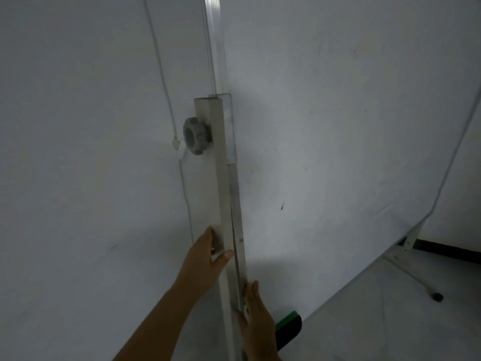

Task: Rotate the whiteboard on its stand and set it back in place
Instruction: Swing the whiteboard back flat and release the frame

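Observation:
The whiteboard (338, 139) fills the right half of the view, tilted, its metal-framed edge running down beside the stand's upright post (216, 178). A grey round knob (196, 138) sits on the left face of the post near its top. My left hand (208, 259) is wrapped around the post lower down, thumb on its front face. My right hand (256, 313) grips the whiteboard's framed edge near the bottom of the view. The board's far lower corner (413, 234) shows a bracket.
A white wall (78, 152) lies behind the stand, with a thin cable and a small white clip (178, 145) on it. A green-and-black object (289, 329) lies low by the board. The stand's far leg with a black caster (436, 297) rests on the pale floor.

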Demonstrator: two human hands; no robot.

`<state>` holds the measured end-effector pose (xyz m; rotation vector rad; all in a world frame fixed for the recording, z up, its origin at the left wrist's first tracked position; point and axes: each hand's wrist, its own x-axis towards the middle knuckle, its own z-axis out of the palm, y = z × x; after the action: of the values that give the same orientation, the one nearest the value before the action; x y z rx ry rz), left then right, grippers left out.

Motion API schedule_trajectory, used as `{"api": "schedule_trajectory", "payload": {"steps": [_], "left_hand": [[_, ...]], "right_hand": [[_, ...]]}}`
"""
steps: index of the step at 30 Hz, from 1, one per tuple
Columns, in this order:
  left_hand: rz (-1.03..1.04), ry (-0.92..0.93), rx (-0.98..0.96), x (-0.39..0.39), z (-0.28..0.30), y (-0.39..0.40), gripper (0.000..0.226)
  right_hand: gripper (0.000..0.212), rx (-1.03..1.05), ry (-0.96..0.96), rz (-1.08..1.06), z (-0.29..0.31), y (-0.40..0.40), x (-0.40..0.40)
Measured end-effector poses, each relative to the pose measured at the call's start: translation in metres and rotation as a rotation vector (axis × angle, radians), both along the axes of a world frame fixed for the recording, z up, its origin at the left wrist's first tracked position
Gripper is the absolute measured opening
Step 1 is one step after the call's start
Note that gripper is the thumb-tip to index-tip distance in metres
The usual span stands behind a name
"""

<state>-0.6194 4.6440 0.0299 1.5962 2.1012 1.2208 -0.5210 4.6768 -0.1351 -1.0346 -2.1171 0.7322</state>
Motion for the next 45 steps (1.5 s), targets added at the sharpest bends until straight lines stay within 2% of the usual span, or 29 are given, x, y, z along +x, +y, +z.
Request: {"api": "schedule_trajectory", "payload": {"steps": [2, 4, 7, 8, 10, 12, 13, 15, 16, 19, 23, 25, 27, 28, 31, 35, 40, 42, 45], "left_hand": [[-0.027, -0.005, 0.012, -0.013, 0.0, 0.018, 0.033], [-0.062, -0.006, 0.002, -0.029, 0.0, 0.037, 0.03], [-0.106, 0.001, 0.012, -0.054, -0.002, 0.068, 0.032], [-0.125, -0.001, 0.02, -0.062, -0.003, 0.079, 0.033], [-0.155, 0.005, 0.034, -0.079, -0.006, 0.101, 0.033], [-0.174, 0.001, 0.038, -0.094, -0.008, 0.121, 0.041], [-0.179, -0.005, 0.045, -0.102, -0.011, 0.131, 0.048], [-0.194, -0.013, 0.063, -0.114, -0.013, 0.148, 0.055], [-0.202, -0.013, 0.07, -0.119, -0.014, 0.155, 0.056], [-0.228, -0.007, 0.066, -0.129, -0.013, 0.174, 0.054], [-0.218, -0.044, 0.031, -0.138, -0.011, 0.199, 0.043], [-0.213, -0.039, 0.014, -0.145, -0.012, 0.213, 0.047], [-0.203, -0.065, 0.006, -0.152, -0.01, 0.229, 0.033], [-0.206, -0.07, 0.0, -0.157, -0.008, 0.237, 0.029], [-0.207, -0.055, -0.006, -0.171, -0.001, 0.26, 0.045], [-0.159, -0.095, -0.014, -0.188, 0.001, 0.282, 0.052], [-0.101, -0.105, -0.022, -0.203, -0.001, 0.289, 0.057], [-0.066, -0.112, -0.033, -0.207, -0.001, 0.288, 0.057], [-0.009, -0.116, 0.016, -0.204, -0.001, 0.289, 0.055]], "right_hand": [[0.101, 0.061, 0.029, -0.014, -0.004, 0.02, -0.012], [0.097, 0.068, 0.076, -0.056, -0.001, 0.04, -0.024], [0.046, 0.116, 0.046, -0.097, 0.007, 0.068, -0.04], [0.045, 0.094, 0.003, -0.086, 0.011, 0.078, -0.045], [0.073, 0.053, -0.025, -0.08, 0.012, 0.1, -0.058], [0.083, -0.021, 0.035, -0.148, 0.011, 0.126, -0.072], [0.079, -0.039, 0.073, -0.191, 0.015, 0.137, -0.077], [0.051, -0.059, 0.131, -0.268, 0.03, 0.158, -0.082], [0.051, -0.073, 0.131, -0.299, 0.035, 0.168, -0.084], [0.098, -0.154, 0.113, -0.28, 0.047, 0.192, -0.089], [0.114, -0.125, 0.238, -0.186, 0.029, 0.215, -0.106], [0.109, -0.077, 0.27, -0.191, 0.02, 0.228, -0.116], [0.102, -0.032, 0.292, -0.196, 0.012, 0.247, -0.126], [0.105, -0.018, 0.291, -0.195, 0.01, 0.256, -0.132], [0.111, 0.062, 0.226, -0.255, 0.011, 0.283, -0.15], [0.091, 0.095, 0.161, -0.34, 0.017, 0.308, -0.176], [0.089, 0.071, 0.14, -0.337, 0.018, 0.313, -0.199], [0.096, 0.045, 0.126, -0.328, 0.022, 0.312, -0.204], [0.095, 0.013, 0.122, -0.295, 0.025, 0.313, -0.211]]}}
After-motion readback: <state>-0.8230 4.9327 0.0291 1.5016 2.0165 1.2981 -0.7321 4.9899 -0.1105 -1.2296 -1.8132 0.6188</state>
